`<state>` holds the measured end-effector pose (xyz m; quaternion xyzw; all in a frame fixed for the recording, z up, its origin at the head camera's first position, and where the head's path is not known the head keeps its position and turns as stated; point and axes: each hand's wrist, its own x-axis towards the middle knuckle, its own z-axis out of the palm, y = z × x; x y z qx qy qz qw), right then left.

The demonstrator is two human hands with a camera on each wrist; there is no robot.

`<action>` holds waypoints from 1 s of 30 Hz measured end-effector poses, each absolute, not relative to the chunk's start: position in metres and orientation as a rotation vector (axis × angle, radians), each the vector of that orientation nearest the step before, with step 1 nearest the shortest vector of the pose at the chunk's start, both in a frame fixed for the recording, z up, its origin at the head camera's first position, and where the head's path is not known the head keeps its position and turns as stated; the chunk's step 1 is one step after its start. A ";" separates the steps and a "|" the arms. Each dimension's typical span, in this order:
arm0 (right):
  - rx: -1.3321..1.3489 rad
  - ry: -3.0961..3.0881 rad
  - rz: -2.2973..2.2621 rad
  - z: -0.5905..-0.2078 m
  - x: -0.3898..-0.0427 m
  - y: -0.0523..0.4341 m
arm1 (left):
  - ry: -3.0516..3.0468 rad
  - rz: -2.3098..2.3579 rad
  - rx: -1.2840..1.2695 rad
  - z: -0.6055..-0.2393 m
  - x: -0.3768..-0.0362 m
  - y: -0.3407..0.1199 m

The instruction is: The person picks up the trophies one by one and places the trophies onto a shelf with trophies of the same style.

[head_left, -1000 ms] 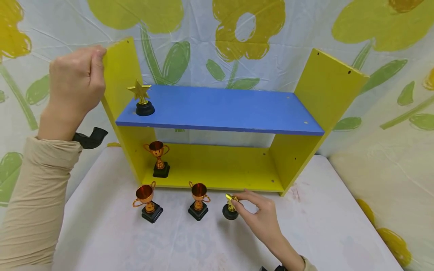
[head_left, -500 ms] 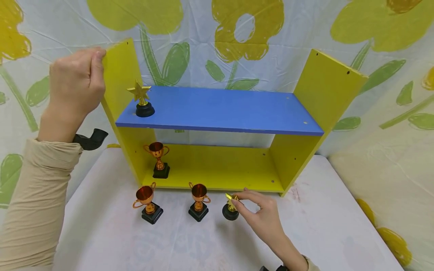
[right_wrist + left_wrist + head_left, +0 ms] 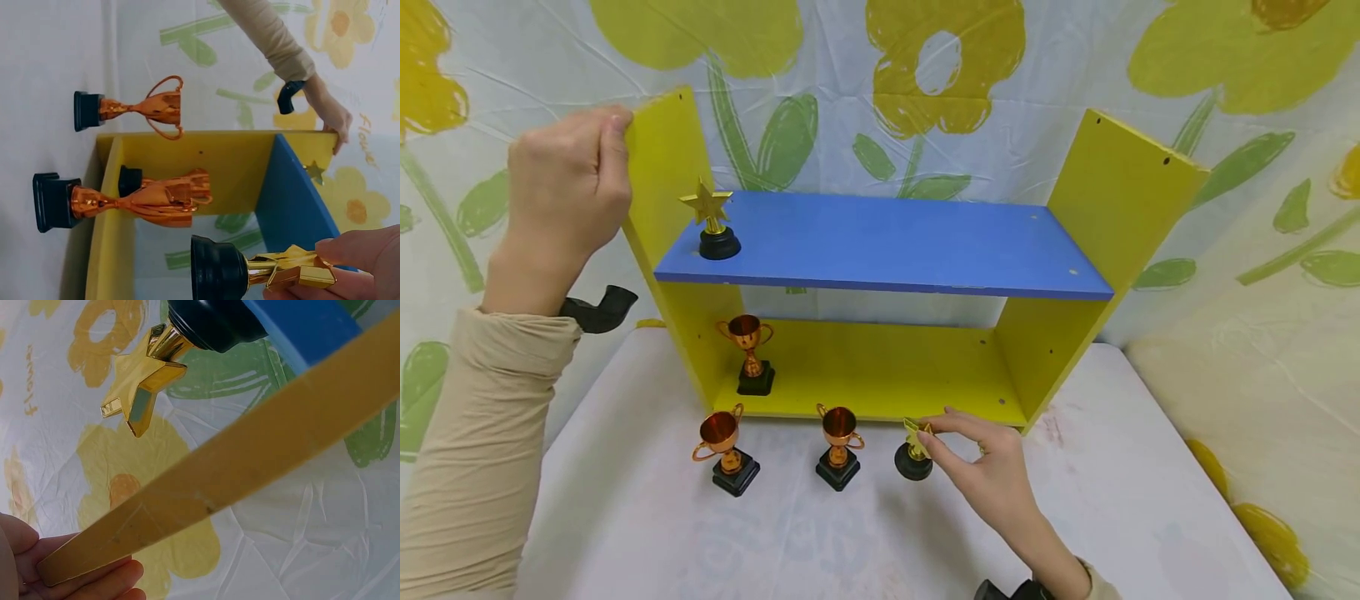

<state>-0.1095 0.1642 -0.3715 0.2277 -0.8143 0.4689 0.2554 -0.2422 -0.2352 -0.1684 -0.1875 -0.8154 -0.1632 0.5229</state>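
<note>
Star trophy pinched off the table, shelf steadied

The right hand (image 3: 992, 471) pinches the star trophy (image 3: 914, 450) by its star, just in front of the shelf (image 3: 880, 367); the left hand (image 3: 568, 187) grips the shelf's left panel top. One star (image 3: 711, 221) stands on the blue board (image 3: 887, 242) and one cup (image 3: 750, 354) on the bottom board. By my reckoning two are placed, three left: two cups (image 3: 724, 446) (image 3: 839, 444) stand left of the right hand.

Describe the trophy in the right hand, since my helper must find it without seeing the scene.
Find the yellow shelf with the blue board. Three trophies stand on the table before it; take the rightmost, the star trophy, pinched by the right hand. Its gold star and round base differ from the copper cups beside it.
</note>
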 end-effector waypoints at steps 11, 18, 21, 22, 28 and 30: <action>0.591 -2.253 1.262 -0.363 -0.110 0.165 | -1.956 -0.388 -0.450 -0.168 -0.242 -0.236; 0.604 -2.275 1.240 -0.359 -0.110 0.165 | -1.949 -0.393 -0.449 -0.168 -0.242 -0.234; 0.606 -2.294 1.230 -0.356 -0.110 0.165 | -1.954 -0.390 -0.455 -0.168 -0.242 -0.234; 0.604 -2.305 1.227 -0.356 -0.110 0.164 | -1.954 -0.392 -0.456 -0.168 -0.242 -0.234; 0.597 -2.349 1.223 -0.350 -0.111 0.163 | -1.962 -0.384 -0.454 -0.168 -0.241 -0.235; 0.602 -2.348 1.228 -0.347 -0.112 0.162 | -1.964 -0.380 -0.456 -0.168 -0.241 -0.236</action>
